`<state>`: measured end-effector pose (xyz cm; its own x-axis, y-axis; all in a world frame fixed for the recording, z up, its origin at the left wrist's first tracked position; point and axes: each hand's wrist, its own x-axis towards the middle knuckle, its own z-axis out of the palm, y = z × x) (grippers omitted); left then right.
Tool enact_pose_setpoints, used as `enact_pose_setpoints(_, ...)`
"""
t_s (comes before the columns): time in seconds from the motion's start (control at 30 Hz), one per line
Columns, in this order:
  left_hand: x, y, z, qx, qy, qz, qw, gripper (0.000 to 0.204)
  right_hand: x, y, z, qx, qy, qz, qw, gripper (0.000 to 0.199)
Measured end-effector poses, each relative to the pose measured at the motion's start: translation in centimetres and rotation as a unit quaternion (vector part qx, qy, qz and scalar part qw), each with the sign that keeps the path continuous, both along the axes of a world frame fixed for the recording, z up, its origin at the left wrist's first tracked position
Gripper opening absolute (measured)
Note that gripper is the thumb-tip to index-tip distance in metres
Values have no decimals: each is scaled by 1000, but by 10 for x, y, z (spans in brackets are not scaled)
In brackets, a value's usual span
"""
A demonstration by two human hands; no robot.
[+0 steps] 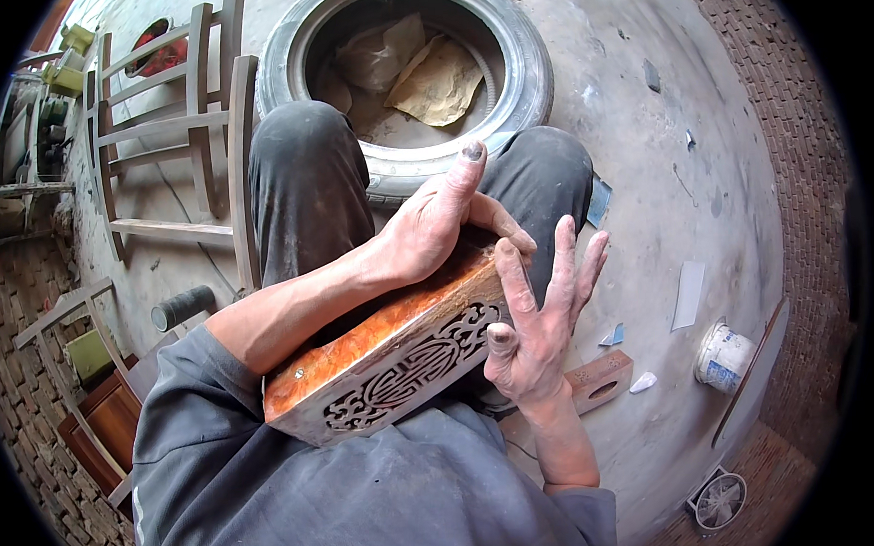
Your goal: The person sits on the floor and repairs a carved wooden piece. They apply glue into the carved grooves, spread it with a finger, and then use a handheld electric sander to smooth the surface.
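Note:
A wooden box-like piece (348, 345) lies slantwise across my lap. Its upper side is a glossy orange-brown, and the side toward me is pale with a dark carved openwork pattern. My left hand (433, 225) is closed over the box's far right end, thumb raised; some of its fingers are hidden behind the edge. Beside that same end is my right hand (538, 332), fingers stretched out and spread. The tip of its index finger is at the box's corner, close to my left fingertips. Pale dust coats both hands.
A tyre (531, 72) with crumpled sheets inside lies just beyond my knees. Wooden frames (201, 118) stand at left, near a dark cylinder (182, 308). To the right are a small wooden block (602, 378), a white bucket (724, 354), a fan (720, 500) and scattered scraps.

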<state>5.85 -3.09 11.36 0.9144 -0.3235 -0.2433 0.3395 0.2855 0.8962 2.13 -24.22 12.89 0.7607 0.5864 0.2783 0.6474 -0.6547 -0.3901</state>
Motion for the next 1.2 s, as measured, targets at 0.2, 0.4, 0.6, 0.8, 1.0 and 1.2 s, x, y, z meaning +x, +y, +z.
enact_pose_setpoints(0.2, 0, -1, 0, 7, 1, 7, 1000, 112, 21, 2, 18, 34, 9, -2, 999, 66)
enact_pose_setpoints(0.4, 0, 0, 1, 9, 28, 1, 1000, 113, 30, 6, 27, 40, 27, 51, 998, 59)
enact_pose_setpoints(0.6, -1, -2, 0, 11, 31, 34, 999, 113, 19, 13, 21, 53, 4, 91, 994, 52)
enact_pose_setpoints(0.8, 1, 0, -2, 0, 0, 0, 1000, 116, 0, 8, -6, -8, -167, 104, 981, 55)
enact_pose_setpoints(1.0, 1, -1, -2, 23, -7, 7, 1000, 115, -19, 0, -12, 9, -95, 50, 994, 67)
enact_pose_setpoints(1.2, -1, -2, -4, 28, -18, 30, 999, 112, -43, -2, -11, -34, -32, -7, 999, 76)
